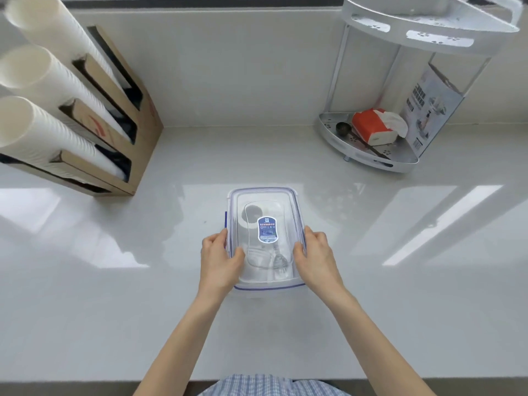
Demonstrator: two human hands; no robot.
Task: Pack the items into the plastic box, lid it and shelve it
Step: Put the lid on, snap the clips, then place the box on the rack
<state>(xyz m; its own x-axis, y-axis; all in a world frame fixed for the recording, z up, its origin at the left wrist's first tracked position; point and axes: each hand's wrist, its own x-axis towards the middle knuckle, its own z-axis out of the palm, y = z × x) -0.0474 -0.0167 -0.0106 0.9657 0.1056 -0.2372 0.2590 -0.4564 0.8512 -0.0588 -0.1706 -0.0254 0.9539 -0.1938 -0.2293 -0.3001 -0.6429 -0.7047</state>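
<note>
A clear plastic box (264,195) with a blue-trimmed lid (265,212) on top stands on the white counter in front of me. The lid carries a blue label (266,229). Through the lid I make out a dark round item and pale shapes inside, too blurred to name. My left hand (220,260) grips the box's left side, thumb on the lid. My right hand (315,257) grips the right side the same way. A white two-tier corner shelf (371,164) stands at the back right.
The shelf's lower tier holds an orange tissue pack (370,125), a dark scoop (343,129) and a printed carton (428,110). A cardboard rack (137,132) with stacks of white paper cups (43,132) stands at the left. A wall runs along the counter's back edge.
</note>
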